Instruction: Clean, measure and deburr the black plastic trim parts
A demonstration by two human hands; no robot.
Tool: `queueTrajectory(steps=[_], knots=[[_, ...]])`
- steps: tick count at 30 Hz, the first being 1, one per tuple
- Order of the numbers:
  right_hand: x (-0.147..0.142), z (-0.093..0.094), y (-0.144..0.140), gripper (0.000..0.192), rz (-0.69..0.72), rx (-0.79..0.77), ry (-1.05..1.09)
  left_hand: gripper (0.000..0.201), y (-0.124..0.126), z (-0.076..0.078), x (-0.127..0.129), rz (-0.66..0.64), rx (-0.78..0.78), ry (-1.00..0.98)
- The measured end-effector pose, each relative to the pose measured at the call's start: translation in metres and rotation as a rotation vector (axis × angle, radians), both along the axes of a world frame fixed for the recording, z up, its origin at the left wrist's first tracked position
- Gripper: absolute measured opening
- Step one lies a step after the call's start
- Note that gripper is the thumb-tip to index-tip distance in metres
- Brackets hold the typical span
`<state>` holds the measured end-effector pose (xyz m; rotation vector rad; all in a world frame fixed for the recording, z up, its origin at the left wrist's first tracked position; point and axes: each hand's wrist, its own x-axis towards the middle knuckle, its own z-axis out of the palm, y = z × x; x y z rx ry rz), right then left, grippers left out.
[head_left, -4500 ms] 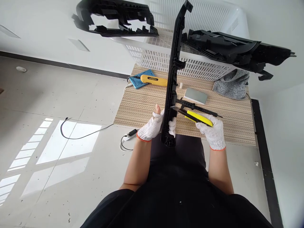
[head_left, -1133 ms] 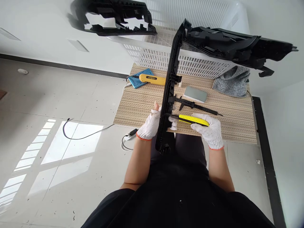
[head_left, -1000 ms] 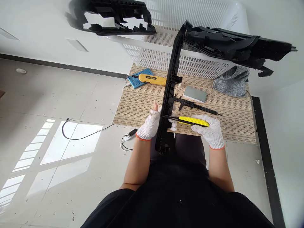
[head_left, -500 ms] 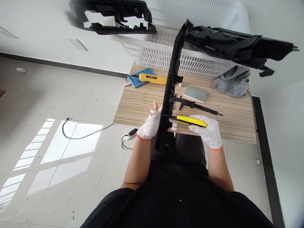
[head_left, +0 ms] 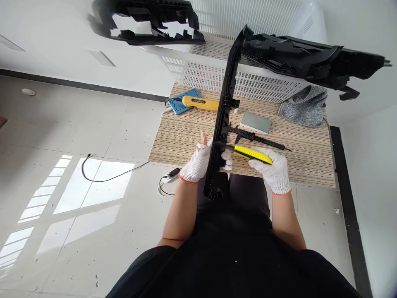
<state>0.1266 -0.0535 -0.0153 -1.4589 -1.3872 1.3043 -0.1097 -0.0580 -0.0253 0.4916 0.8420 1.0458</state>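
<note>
My left hand [head_left: 198, 162], in a white knit glove, grips a long black plastic trim part [head_left: 226, 107] that stands nearly upright over the near edge of the striped wooden table [head_left: 186, 136]. Its lower end hangs in front of my lap. My right hand [head_left: 274, 169], gloved too, holds a yellow utility knife [head_left: 252, 153]. The knife's blade tip touches the right edge of the trim part, just above my left fingers.
On the table lie a black caliper [head_left: 257, 138], a grey flat block [head_left: 256, 123], a second yellow knife [head_left: 200, 103] on a blue pad [head_left: 180, 105] and a grey cloth [head_left: 305, 108]. A white slatted basket [head_left: 214, 74] behind carries other black plastic parts [head_left: 310, 62]. A cable [head_left: 105, 171] runs across the floor.
The trim part has dropped lower and tilted slightly since the oldest frame. The knife has swung from slanting to nearly level, with small strokes of its tip along the part's edge.
</note>
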Motion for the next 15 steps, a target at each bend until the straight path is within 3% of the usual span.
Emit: queueTrajectory(steps=[2,5,7,9,12,15], knots=[[0.0001,0.0009,-0.0001,0.049,-0.042,0.006,0.001,0.086,0.0005,-0.0002,-0.0003,-0.008,0.031,-0.021],[0.0011,0.0021,-0.0002,0.049,0.048,0.0,-0.056,0.087,0.0012,-0.0019,-0.0001,-0.026,0.036,-0.067],[0.0019,0.0023,0.0,0.048,-0.001,0.013,-0.099,0.086,0.0012,-0.0032,0.0002,-0.044,0.047,-0.085],[0.0026,0.0022,0.0004,0.048,-0.032,0.01,-0.11,0.085,0.0007,-0.0045,0.0003,-0.048,0.063,-0.08],[0.003,0.0031,0.0013,0.048,0.052,-0.008,-0.125,0.083,0.0003,-0.0067,-0.0008,-0.025,0.07,-0.051],[0.0028,0.0055,0.002,0.048,0.009,0.038,-0.122,0.08,0.0006,-0.0093,-0.0024,0.015,0.069,0.01]])
